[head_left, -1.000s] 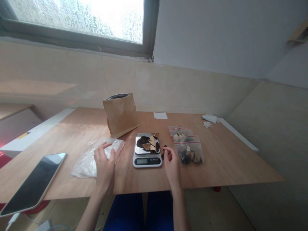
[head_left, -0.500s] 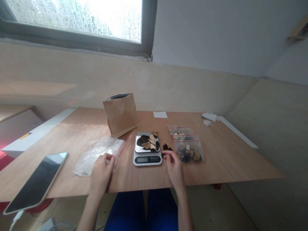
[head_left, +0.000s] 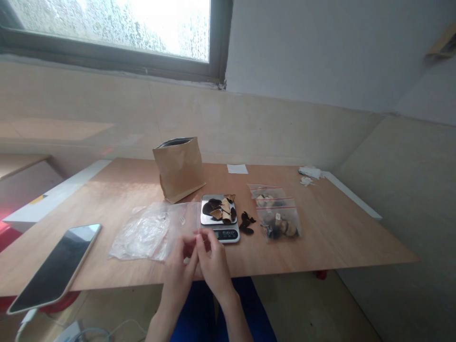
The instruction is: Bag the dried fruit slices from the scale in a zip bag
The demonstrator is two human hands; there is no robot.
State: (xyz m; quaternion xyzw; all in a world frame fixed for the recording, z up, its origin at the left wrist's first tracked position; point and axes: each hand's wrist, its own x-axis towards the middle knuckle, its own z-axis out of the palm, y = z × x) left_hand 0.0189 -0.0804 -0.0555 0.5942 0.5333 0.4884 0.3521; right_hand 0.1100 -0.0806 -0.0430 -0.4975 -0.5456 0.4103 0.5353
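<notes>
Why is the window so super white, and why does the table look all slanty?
In the head view, the window is washed out by bright daylight, so outside looks pale and unclear; the wooden tabletop looks slanted because the picture is tilted and stretched wide; the phone shows pale glare at its far corner.

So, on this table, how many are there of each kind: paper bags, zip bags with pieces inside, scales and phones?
Kraft paper bag: 1
Zip bags with dark pieces inside: 2
Digital scale: 1
Phone: 1
Total: 5
</notes>
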